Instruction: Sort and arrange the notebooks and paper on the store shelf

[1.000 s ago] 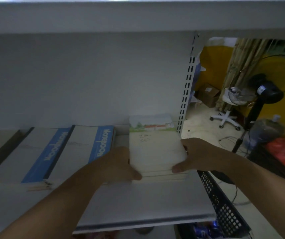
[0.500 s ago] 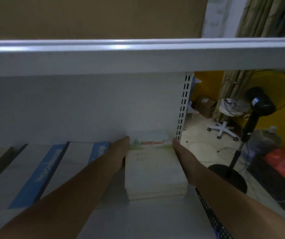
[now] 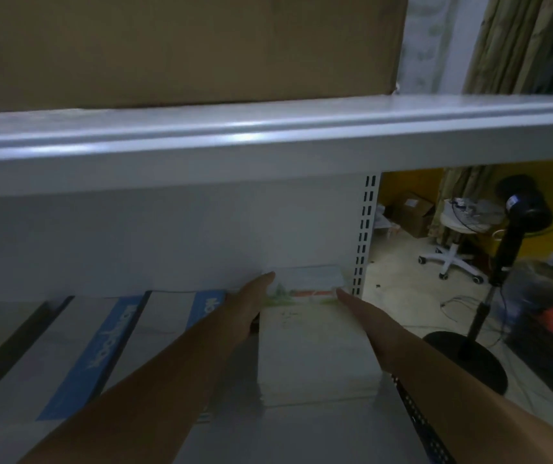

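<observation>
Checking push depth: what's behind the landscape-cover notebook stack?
Only the shelf's white back panel shows behind the notebook stack. The left hand and right hand flank its far corners, straight-fingered. Whether the stack's rear edge touches the panel is hidden.

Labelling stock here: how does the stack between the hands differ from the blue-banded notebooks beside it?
The landscape-cover stack is pale with a picture strip at its far end; the blue-banded notebooks are white with a lettered blue band. The stack is piled, flanked by the straight left hand and right hand; the blue-banded notebooks overlap side by side. Both lie flat on the shelf.
</observation>
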A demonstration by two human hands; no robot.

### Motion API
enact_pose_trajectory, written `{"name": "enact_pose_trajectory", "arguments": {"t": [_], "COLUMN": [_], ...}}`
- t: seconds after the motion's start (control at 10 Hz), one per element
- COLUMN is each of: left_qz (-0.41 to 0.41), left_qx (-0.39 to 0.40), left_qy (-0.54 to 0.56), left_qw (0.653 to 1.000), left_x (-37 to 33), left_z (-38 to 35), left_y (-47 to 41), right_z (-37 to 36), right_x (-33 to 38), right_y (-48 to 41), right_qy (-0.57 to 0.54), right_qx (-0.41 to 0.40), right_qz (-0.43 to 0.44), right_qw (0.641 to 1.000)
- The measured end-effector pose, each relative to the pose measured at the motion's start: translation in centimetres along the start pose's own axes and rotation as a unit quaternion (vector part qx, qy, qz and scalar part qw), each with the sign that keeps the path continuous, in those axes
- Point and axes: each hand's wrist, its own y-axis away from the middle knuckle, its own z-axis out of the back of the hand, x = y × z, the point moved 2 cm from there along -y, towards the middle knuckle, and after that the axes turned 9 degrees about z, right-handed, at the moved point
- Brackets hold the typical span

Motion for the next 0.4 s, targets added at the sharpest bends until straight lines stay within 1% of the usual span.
{"name": "enact_pose_trajectory", "arguments": {"t": [0.1, 0.2, 0.3, 0.4], "left_qz": [0.012, 0.02, 0.024, -0.042], "left_qx": [0.017, -0.001, -0.002, -0.055], "left_qy": [0.007, 0.007, 0.036, 0.039], "left_qw": [1.0, 1.0, 0.999, 0.997], "left_x": [-0.2, -0.3, 0.1, 1.0], "left_z": [-0.1, -0.2, -0.1, -0.7], "left_y": [0.6, 1.3, 1.7, 3.3], "right_z": [-0.6, -0.4, -0.5, -1.3], "right_x": [0.1, 0.3, 1.2, 2.6], "right_y": [-0.3, 0.3, 0.8, 1.5], "right_qy": [0.032, 0.036, 0.095, 0.205], "right_qx": [-0.02, -0.015, -0.001, -0.027], "right_qz": [-0.003, -0.015, -0.021, -0.01], "right_qw": [0.999, 0.999, 0.995, 0.978]}}
